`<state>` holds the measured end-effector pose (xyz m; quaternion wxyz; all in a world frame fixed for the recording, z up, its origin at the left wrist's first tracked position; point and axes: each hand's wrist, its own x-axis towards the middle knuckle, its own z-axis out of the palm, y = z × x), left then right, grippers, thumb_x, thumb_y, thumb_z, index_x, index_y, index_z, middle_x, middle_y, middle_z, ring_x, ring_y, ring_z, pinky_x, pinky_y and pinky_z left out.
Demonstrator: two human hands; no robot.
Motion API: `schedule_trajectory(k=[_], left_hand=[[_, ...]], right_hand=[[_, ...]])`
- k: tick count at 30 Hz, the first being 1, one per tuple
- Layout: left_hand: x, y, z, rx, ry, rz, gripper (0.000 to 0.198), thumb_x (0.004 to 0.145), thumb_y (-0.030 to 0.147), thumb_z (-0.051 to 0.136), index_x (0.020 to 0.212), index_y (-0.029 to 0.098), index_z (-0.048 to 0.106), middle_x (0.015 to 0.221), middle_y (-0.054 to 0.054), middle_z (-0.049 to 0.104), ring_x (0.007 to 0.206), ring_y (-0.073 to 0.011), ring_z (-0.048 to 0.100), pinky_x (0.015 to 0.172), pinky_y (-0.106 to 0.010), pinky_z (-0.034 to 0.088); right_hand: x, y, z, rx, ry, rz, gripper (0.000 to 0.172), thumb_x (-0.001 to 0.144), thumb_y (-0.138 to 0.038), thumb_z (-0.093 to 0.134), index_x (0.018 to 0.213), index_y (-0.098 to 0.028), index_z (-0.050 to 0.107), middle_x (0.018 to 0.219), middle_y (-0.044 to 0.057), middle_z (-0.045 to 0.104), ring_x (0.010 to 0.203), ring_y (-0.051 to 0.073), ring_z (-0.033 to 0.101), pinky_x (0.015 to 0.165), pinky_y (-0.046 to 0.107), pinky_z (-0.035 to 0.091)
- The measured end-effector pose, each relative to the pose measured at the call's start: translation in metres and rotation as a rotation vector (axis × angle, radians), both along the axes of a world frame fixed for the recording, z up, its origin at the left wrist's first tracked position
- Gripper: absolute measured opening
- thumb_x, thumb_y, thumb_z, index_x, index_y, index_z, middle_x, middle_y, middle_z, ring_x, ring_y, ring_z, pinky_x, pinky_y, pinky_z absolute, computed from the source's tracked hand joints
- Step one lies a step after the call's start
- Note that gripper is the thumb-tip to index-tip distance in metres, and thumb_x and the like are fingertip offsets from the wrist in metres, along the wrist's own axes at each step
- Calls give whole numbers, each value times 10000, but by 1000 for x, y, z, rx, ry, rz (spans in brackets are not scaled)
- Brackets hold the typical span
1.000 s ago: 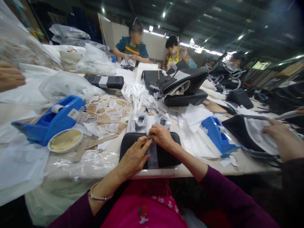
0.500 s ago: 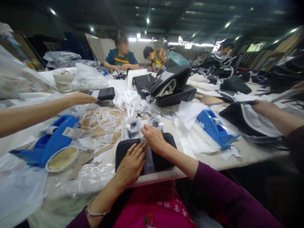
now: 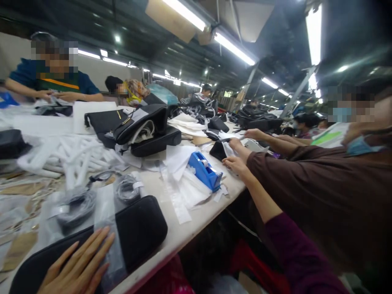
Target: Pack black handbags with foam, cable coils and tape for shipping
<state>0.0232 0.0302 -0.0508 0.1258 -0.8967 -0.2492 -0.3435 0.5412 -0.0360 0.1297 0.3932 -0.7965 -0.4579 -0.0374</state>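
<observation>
The right hand [image 3: 236,166] has moved right of centre, grip unclear; the left hand [image 3: 80,261] lies open on the black case [image 3: 141,223], lower left, probably light, firm: hold its ends.

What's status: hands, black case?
Left hand flat on black case and translucent strip. Right hand near blue dispenser, grip unclear. Co-worker's brown sleeve close alongside.

Right arm [image 3: 263,200]: plain dark purple sleeve [image 3: 297,245], cuff edge located on the forearm; wrist uncovered. Left grip [image 3: 81,261] and right grip [image 3: 237,165]: bare hands. Torso: bright pink garment [image 3: 170,279], partly visible; surface detail blurred.
</observation>
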Motion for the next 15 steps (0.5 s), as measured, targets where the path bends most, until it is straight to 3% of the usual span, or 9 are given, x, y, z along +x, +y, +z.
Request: schedule_trajectory(k=[3,8,10,12,15], left_hand=[[-3,-13,14,52,143,47,607,883,282,456,1474,280,318,1445,-67,474,1277,-243,497,1164,-441,216],[2,-36,43,-86,265,164,467,929,247,459,1391,186,444,1359,-114,542,1357,-224,399,1135,-414,280],[6,-40,48,-158,271,182,447,941,231,450,1385,180,448,1339,-107,553,1367,-223,383,1144,-424,270],[7,-42,50,-203,257,182,442,948,238,447,1386,178,444,1332,-101,557,1377,-228,368,1153,-441,251],[7,-45,50,-242,218,168,443,953,263,449,1387,177,440,1342,-93,553,1384,-235,355,1161,-452,235]], right_hand=[[-33,7,-12,13,55,150,170,736,-203,576,817,-151,717,786,59,703,711,171,604,712,310,466],[-166,43,-26,-71,286,886,198,760,-214,619,931,-165,705,875,42,708,788,162,617,737,281,458],[-223,58,-31,-160,259,1080,184,748,-131,622,913,-161,699,869,26,697,748,134,598,703,251,447],[-270,73,-39,-237,167,1169,222,726,-71,642,926,-155,690,871,21,688,746,124,587,692,235,435],[-315,94,-54,-376,-57,1153,295,707,-58,682,988,-145,672,900,38,683,799,139,593,710,232,420]])
